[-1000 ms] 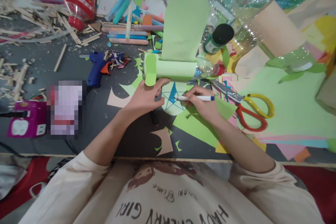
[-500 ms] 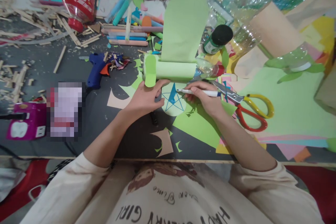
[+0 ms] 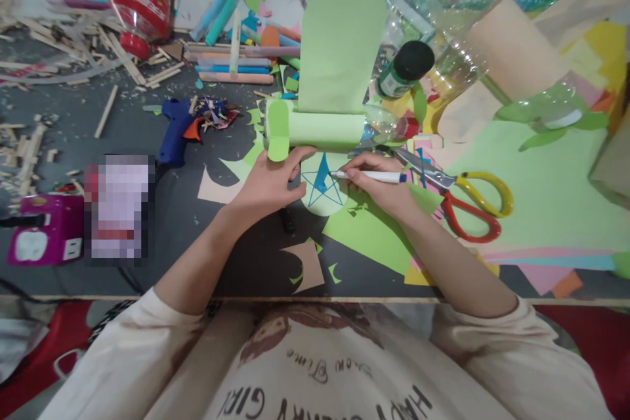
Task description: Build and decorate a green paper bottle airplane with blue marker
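Observation:
In my right hand [image 3: 377, 177] is a white marker [image 3: 381, 176] with a blue end, pinched between closed fingers. Its tip touches a pale green paper circle [image 3: 312, 207] lying on the dark table. A five-pointed star is outlined in blue on that circle, and its top point and part of its middle are coloured blue. My left hand [image 3: 273, 184] rests at the circle's left edge, thumb and forefinger spread apart. Just above both hands lies a plastic bottle [image 3: 327, 130] wrapped in light green paper, with a red cap and a large rounded green paper piece [image 3: 342, 46] behind it.
Scissors [image 3: 472, 203] with red and yellow handles lie by my right wrist, near bright green paper [image 3: 369, 236]. Leftward are a blue glue gun [image 3: 174, 131], a purple box [image 3: 46, 230] and wooden sticks [image 3: 105, 111]. Markers [image 3: 236, 69], a dark-capped bottle [image 3: 406, 69] and clear bottles stand behind.
The marker tip has moved slightly down along the blue area of the star. My left hand stays at the circle's edge. The whole view has shifted a little.

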Demonstrator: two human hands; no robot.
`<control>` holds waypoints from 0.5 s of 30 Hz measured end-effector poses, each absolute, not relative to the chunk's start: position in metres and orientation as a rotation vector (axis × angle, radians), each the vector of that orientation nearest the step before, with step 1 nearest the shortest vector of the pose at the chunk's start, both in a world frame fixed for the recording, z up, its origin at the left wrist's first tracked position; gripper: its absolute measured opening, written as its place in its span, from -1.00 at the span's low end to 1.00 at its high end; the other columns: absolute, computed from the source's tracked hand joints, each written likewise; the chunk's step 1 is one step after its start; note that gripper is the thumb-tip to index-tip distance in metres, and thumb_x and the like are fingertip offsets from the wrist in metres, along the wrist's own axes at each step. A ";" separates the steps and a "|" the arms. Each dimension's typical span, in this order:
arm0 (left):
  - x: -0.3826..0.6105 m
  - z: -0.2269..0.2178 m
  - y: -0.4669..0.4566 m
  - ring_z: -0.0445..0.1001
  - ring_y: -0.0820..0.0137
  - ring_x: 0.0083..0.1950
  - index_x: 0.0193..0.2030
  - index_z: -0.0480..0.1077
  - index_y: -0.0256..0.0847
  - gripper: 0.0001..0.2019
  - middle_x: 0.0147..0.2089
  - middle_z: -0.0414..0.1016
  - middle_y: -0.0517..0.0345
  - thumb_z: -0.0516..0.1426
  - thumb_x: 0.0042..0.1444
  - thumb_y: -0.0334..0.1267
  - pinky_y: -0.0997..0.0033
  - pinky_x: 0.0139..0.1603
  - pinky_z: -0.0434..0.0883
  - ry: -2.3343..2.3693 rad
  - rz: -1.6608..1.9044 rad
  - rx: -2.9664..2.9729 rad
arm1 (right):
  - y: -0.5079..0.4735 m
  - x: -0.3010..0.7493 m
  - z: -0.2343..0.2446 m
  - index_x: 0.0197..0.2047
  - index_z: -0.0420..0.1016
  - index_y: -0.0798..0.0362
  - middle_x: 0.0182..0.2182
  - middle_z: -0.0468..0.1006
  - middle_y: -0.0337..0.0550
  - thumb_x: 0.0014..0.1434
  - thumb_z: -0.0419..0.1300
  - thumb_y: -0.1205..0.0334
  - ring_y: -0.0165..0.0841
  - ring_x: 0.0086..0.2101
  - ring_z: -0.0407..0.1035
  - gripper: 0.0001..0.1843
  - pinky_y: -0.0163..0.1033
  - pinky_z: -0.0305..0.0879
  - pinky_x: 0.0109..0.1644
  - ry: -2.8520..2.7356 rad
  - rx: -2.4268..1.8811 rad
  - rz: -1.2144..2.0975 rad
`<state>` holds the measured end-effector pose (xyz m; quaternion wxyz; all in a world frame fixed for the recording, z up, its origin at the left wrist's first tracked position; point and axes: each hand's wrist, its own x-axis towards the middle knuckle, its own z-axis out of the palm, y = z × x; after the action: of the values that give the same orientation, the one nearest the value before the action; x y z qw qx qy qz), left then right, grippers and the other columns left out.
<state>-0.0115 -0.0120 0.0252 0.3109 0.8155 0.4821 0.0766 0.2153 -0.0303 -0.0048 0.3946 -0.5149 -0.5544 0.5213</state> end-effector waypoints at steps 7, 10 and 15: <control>-0.010 0.026 -0.012 0.30 0.45 -0.39 0.26 0.24 -0.14 -0.49 -0.41 0.24 0.29 0.05 0.12 -0.30 0.51 -0.29 0.24 1.286 0.187 2.143 | -0.032 0.216 -0.005 -0.41 0.55 0.04 -0.50 0.55 -0.24 0.11 0.30 0.16 -0.44 -0.49 0.38 -0.85 -0.30 0.28 -0.41 -1.444 -1.323 1.288; -0.009 0.027 -0.012 0.30 0.44 -0.38 0.26 0.24 -0.13 -0.48 -0.41 0.24 0.29 0.04 0.12 -0.30 0.51 -0.27 0.25 1.291 0.179 2.149 | -0.032 0.216 -0.004 -0.43 0.55 0.04 -0.53 0.54 -0.26 0.09 0.31 0.16 -0.45 -0.53 0.36 -0.85 -0.31 0.26 -0.46 -1.401 -1.319 1.304; -0.010 0.026 -0.012 0.30 0.45 -0.38 0.26 0.25 -0.13 -0.48 -0.40 0.26 0.29 0.04 0.11 -0.29 0.51 -0.25 0.25 1.307 0.175 2.144 | -0.031 0.215 -0.002 -0.46 0.55 0.04 -0.58 0.54 -0.27 0.07 0.31 0.16 -0.47 -0.57 0.34 -0.85 -0.33 0.25 -0.50 -1.363 -1.328 1.321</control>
<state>-0.0095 -0.0120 0.0259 0.3072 0.8105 0.4942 0.0661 0.2147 -0.0306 -0.0020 0.4007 -0.5253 -0.5391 0.5223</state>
